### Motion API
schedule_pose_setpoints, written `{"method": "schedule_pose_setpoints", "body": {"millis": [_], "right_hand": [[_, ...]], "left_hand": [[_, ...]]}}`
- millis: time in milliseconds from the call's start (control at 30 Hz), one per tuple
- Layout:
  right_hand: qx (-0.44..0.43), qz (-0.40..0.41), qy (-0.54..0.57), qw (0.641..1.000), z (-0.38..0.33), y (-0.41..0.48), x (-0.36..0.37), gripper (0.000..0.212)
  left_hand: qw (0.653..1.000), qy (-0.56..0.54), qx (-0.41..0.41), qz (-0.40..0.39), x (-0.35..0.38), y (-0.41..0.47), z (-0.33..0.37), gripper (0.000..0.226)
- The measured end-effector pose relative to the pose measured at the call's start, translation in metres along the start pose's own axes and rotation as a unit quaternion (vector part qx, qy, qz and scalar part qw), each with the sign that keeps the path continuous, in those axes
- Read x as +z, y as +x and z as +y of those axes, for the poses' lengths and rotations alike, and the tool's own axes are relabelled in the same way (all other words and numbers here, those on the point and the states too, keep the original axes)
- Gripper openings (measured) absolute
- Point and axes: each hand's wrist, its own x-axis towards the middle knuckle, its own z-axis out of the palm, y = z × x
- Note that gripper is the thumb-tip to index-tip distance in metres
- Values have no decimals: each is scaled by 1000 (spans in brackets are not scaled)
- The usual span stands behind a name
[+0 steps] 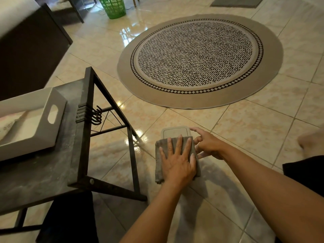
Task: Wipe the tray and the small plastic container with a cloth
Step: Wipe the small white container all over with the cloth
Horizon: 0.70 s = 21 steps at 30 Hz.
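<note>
A small pale plastic container (175,132) with a lid is held above the tiled floor, and only its far end shows. A grey cloth (158,165) is draped over the rest of it. My left hand (177,160) lies flat on the cloth with fingers spread, pressing it onto the container, thumb at the cloth's right edge. My right hand (207,144) grips the container's right side with curled fingers. The white tray (52,109), with a cut-out handle, sits on a dark table at the left, apart from both hands.
The dark metal-framed table (73,155) has hooks on its side and angled legs reaching toward the container. A round patterned rug (199,60) lies beyond. A green basket (112,6) stands at the far back. A bare foot (312,139) is at the right edge.
</note>
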Motion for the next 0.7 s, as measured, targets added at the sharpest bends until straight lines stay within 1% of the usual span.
{"method": "schedule_pose_setpoints", "body": {"millis": [133, 267, 367, 533, 633, 700], "right_hand": [[-3, 0, 2, 1000, -1, -1, 1, 91], [-11, 4, 5, 1000, 1, -1, -1, 86], [-16, 3, 1, 1000, 1, 2, 1, 85], [-16, -11, -6, 1000, -2, 0, 2, 89], [-16, -10, -12, 1000, -3, -1, 2, 88], [-16, -7, -6, 1000, -2, -1, 2, 86]], "left_hand": [[1000, -5, -2, 0, -8, 13, -10, 60], [996, -75, -9, 46, 0, -5, -33, 61], [996, -65, 0, 60, 7, -16, -37, 62], [999, -10, 35, 24, 1, -2, -11, 62], [1000, 0, 21, -1, -6, 15, -15, 62], [1000, -11, 1, -2, -10, 16, -23, 62]]}}
